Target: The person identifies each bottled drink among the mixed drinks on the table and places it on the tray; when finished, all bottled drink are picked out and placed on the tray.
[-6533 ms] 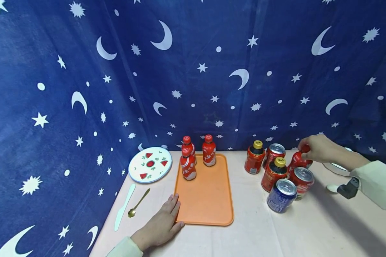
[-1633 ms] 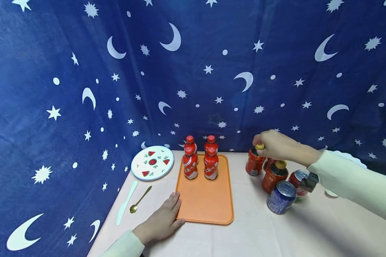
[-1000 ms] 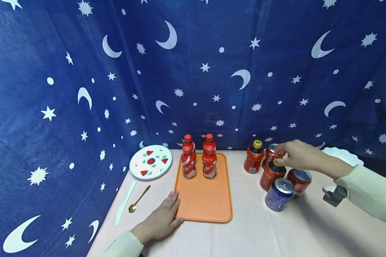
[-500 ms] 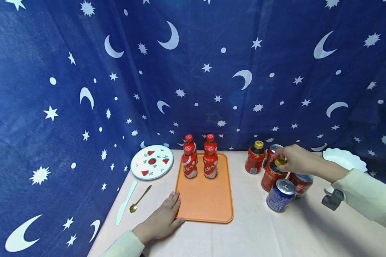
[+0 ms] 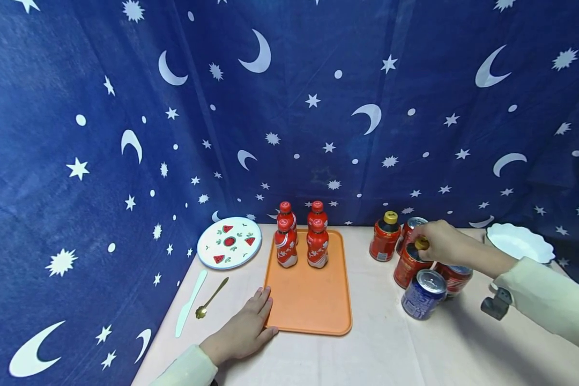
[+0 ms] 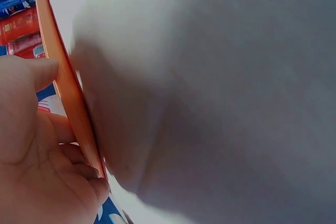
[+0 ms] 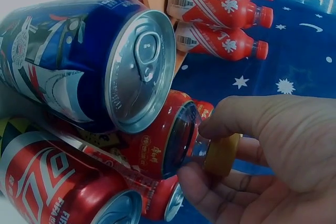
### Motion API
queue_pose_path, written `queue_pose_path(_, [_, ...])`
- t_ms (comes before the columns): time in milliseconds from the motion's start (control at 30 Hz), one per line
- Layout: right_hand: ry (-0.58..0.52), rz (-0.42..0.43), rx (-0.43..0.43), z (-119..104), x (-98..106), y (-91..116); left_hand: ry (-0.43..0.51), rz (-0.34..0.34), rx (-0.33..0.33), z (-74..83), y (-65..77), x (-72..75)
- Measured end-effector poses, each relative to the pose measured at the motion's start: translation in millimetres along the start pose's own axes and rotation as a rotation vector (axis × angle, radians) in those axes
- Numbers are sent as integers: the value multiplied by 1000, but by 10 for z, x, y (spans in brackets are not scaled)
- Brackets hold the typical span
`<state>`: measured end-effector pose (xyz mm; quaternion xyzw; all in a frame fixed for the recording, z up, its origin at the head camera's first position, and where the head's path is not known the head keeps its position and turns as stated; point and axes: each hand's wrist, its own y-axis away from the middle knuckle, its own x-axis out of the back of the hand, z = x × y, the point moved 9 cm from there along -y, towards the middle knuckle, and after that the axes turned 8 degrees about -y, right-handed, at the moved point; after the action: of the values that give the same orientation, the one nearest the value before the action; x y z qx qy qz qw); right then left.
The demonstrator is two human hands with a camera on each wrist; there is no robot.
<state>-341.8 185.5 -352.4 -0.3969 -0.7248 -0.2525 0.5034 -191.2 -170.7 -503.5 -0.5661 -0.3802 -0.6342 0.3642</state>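
Observation:
My right hand [image 5: 439,244] grips the yellow cap [image 7: 222,156] of a dark bottle with a red label [image 5: 409,268], which stands upright among the drinks on the right. Thumb and fingers close round the cap and neck in the right wrist view. Straight fingers of my left hand [image 5: 243,327] rest along the near left edge of an orange tray [image 5: 309,305]. At the tray's far end stand several red-capped bottles [image 5: 317,249], grouped in two rows.
Around the gripped bottle stand a blue can [image 5: 423,295], a red can [image 5: 455,279], another red can [image 5: 413,225] and a second yellow-capped bottle [image 5: 385,238]. A white scalloped bowl [image 5: 518,241] sits far right. Left are a patterned plate [image 5: 229,243], knife [image 5: 191,303] and gold spoon [image 5: 212,297].
A red-capped bottle went from the right group onto the tray. Since then my right hand has moved from the rear yellow-capped bottle to the nearer one and gripped its cap. My left hand stayed put.

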Motion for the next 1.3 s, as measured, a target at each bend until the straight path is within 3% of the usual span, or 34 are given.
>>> queue_pose_path(633, [18, -4, 46, -153, -7, -75, 24, 10, -7, 8, 12, -10])
queue_pose_path(900, [66, 23, 76, -354, 61, -173, 19, 9, -10, 14, 6, -2])
queue_pose_path(1133, [46, -10, 57, -558, 58, -279, 26, 8, -7, 9, 1, 0])
queue_pose_path(1300, [22, -11, 95, -785, 34, -400, 7, 24, -15, -1, 3, 5])
